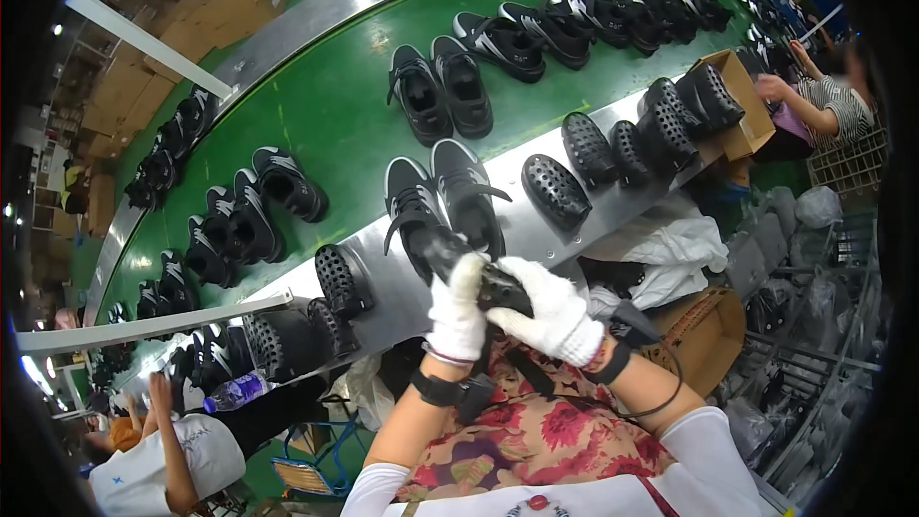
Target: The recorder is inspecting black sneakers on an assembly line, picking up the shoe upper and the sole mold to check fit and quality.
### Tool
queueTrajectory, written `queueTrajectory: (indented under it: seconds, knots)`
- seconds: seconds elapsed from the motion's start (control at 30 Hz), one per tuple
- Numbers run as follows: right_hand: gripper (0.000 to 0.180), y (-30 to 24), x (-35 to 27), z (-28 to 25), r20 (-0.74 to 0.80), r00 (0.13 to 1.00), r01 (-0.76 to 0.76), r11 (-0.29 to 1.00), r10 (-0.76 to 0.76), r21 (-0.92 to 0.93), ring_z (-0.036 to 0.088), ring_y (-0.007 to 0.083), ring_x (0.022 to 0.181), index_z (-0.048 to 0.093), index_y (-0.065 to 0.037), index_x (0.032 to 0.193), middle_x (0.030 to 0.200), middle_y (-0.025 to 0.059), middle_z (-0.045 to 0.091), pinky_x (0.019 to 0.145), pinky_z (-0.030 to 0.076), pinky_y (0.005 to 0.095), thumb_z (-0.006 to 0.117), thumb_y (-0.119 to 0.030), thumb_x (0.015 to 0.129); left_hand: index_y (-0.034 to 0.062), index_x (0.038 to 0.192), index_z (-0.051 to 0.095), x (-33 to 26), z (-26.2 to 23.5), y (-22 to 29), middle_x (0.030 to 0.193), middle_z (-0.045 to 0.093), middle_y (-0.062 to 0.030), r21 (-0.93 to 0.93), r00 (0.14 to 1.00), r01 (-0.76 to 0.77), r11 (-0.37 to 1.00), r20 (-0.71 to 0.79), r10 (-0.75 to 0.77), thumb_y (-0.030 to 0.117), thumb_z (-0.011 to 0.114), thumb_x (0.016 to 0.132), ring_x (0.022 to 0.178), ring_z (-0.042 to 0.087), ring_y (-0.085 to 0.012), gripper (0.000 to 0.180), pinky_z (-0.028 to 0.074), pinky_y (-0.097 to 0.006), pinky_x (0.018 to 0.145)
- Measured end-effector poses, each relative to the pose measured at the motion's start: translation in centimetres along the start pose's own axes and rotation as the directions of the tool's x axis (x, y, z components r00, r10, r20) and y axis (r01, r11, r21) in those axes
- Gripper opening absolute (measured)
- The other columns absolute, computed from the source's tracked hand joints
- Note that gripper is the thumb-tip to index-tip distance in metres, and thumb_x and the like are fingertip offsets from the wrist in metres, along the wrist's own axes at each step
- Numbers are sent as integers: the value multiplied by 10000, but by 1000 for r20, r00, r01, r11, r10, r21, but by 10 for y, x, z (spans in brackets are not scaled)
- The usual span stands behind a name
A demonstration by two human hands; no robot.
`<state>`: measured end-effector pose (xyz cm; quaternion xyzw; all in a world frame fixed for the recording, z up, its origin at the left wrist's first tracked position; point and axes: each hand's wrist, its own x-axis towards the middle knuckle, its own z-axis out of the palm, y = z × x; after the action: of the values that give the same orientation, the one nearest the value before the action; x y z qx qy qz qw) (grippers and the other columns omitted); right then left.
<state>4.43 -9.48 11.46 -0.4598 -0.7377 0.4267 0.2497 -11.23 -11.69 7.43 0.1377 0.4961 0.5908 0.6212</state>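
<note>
One black shoe (479,273) clamped in both gloved hands, left (458,311), right (550,311); two sneakers (442,196) just beyond on green conveyor (316,105); factory hall.

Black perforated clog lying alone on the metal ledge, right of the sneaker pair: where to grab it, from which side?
Take the black clog across its narrower heel end, probably from the near ledge side: that end points toward the gloved hands, and the neighbouring clogs crowd its far right.
</note>
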Motion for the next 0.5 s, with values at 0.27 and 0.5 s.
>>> queueTrajectory:
  seconds: [0.27, 0.5]
  knots:
    - [301, 29, -5, -32, -189, 963, -195, 981, 193, 10, 703, 299, 815, 644, -46, 1115, 895, 160, 699, 736, 548, 370, 717, -161, 846, 5, 1223, 623, 57, -26, -8, 1177, 634, -166, 764, 651, -644, -22, 564, 508, 207, 603, 952, 1046, 634, -339, 339, 512, -434, 918]
    - [336, 8, 18, -45, 113, 981, -124, 960, 156, -250, 683, 374, 857, 649, -112, 1070, 910, 186, 695, 773, 541, 430, 692, -307, 799, 108, 1133, 631, 100, -14, 26, 1012, 628, -116, 827, 885, -336, -452, 441, 150, 251, 675, 835, 966, 621, -336, 334, 518, -460, 820]
